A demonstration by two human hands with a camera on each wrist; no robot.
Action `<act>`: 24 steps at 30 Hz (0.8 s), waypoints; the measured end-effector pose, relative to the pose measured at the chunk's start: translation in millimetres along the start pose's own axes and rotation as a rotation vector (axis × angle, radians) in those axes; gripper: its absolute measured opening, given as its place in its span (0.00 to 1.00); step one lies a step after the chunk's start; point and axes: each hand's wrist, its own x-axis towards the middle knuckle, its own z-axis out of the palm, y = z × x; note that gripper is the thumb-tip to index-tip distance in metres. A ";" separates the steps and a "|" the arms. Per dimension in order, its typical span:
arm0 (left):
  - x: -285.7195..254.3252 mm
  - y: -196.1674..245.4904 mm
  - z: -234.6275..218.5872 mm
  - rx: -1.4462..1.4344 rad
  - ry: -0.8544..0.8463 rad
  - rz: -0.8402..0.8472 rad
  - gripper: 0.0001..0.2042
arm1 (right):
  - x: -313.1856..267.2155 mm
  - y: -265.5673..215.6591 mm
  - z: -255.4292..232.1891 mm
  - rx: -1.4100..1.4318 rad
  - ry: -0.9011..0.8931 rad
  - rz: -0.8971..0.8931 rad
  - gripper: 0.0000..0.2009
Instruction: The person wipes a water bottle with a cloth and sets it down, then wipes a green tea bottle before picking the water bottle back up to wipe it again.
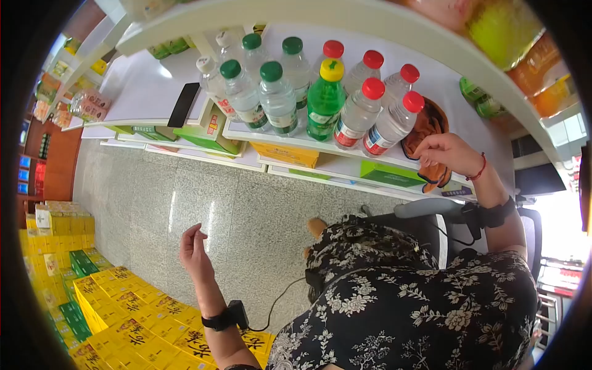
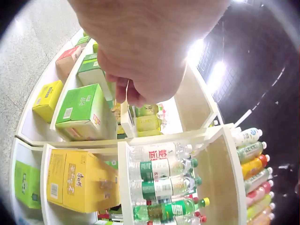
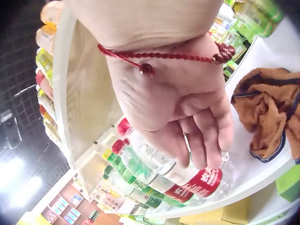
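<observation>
My right hand (image 1: 449,153) hangs beside the shelf edge, fingers loosely bent, near a brown cloth (image 1: 435,132) and the red-capped bottles (image 1: 357,117). In the right wrist view the hand (image 3: 183,108) is palm-side to the camera with nothing in it, and the cloth (image 3: 267,112) lies beside it. My left hand (image 1: 196,251) is held over the floor away from the shelf, fingers loosely curled and empty; the left wrist view shows part of it (image 2: 140,61). A green bottle with a yellow cap (image 1: 325,102) stands among clear bottles with green caps (image 1: 279,102).
Several boxes sit on the lower shelf, among them a yellow one (image 1: 285,154) and a green one (image 1: 390,174). A black strip (image 1: 184,105) lies on the neighbouring shelf. Stacked yellow cartons (image 1: 132,308) stand at lower left. An upper shelf (image 1: 345,13) overhangs the bottles.
</observation>
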 end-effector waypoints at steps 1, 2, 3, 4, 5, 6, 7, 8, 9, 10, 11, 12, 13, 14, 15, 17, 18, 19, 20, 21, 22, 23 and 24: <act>-6.4 3.6 9.5 -0.061 -0.030 0.020 0.08 | 1.2 2.2 -3.3 0.026 0.049 -0.003 0.10; -8.5 6.2 22.2 -0.123 -0.059 0.050 0.08 | 5.5 4.8 -8.4 0.053 0.103 -0.013 0.09; -10.2 -20.8 52.4 -0.145 -0.062 0.129 0.08 | 17.6 40.2 0.2 0.036 0.145 -0.100 0.09; -20.3 -27.7 70.5 -0.158 -0.095 0.139 0.08 | 16.7 55.0 -0.5 0.021 0.231 -0.163 0.09; -27.2 -34.1 83.8 -0.161 -0.126 0.153 0.07 | 18.1 69.5 1.6 0.017 0.315 -0.231 0.09; -32.2 -44.2 96.3 -0.139 -0.150 0.154 0.08 | 17.6 78.5 0.6 -0.207 0.401 -0.255 0.10; -32.0 -48.9 110.8 -0.144 -0.126 0.167 0.08 | 23.7 91.3 -3.2 -0.216 0.398 -0.282 0.10; -36.0 -52.4 126.1 -0.123 -0.158 0.171 0.08 | 25.5 106.0 -7.9 -0.237 0.487 -0.387 0.11; -42.1 -55.0 141.2 -0.100 -0.191 0.173 0.08 | 26.2 121.2 -13.1 -0.254 0.574 -0.491 0.12; -47.0 -54.8 156.0 -0.103 -0.170 0.181 0.08 | 23.7 128.4 -24.0 -0.383 0.565 -0.435 0.15; -52.8 -53.4 171.1 -0.077 -0.177 0.194 0.08 | 23.2 136.1 -30.9 -0.390 0.562 -0.456 0.15; -61.7 -54.2 185.8 -0.051 -0.187 0.200 0.08 | 23.3 142.1 -34.0 -0.543 0.596 -0.546 0.18; -71.9 -54.9 198.5 -0.046 -0.174 0.200 0.08 | 23.9 150.2 -34.9 -0.687 0.628 -0.633 0.21; -81.6 -52.9 212.0 -0.098 -0.185 0.198 0.09 | 27.8 161.6 -37.3 -0.683 0.622 -0.642 0.21; -94.0 -49.6 226.7 -0.158 -0.194 0.190 0.10 | 34.2 173.3 -41.3 -0.720 0.610 -0.666 0.24; -120.9 -44.3 251.6 -0.138 -0.224 0.142 0.11 | 41.7 190.7 -43.0 -0.750 0.586 -0.703 0.26; -131.5 -35.9 262.9 -0.126 -0.257 0.114 0.11 | 44.6 193.4 -43.1 -0.769 0.535 -0.731 0.28; -138.7 -25.8 271.2 -0.126 -0.230 0.123 0.11 | 45.7 192.1 -42.8 -0.788 0.485 -0.765 0.29; -147.1 -16.4 277.5 -0.076 -0.273 0.189 0.12 | 41.5 191.8 -38.6 -0.795 0.448 -0.700 0.30; -155.3 -7.9 282.5 -0.021 -0.316 0.249 0.13 | 44.0 195.8 -39.8 -0.793 0.431 -0.728 0.30; -159.8 -0.6 287.5 -0.015 -0.288 0.244 0.13 | 49.4 202.0 -40.5 -0.835 0.462 -0.729 0.30; -161.8 7.1 293.6 -0.055 -0.281 0.273 0.15 | 54.9 206.7 -41.8 -0.881 0.493 -0.729 0.30; -163.2 14.8 300.6 -0.099 -0.273 0.303 0.16 | 59.7 211.8 -41.4 -0.890 0.475 -0.756 0.30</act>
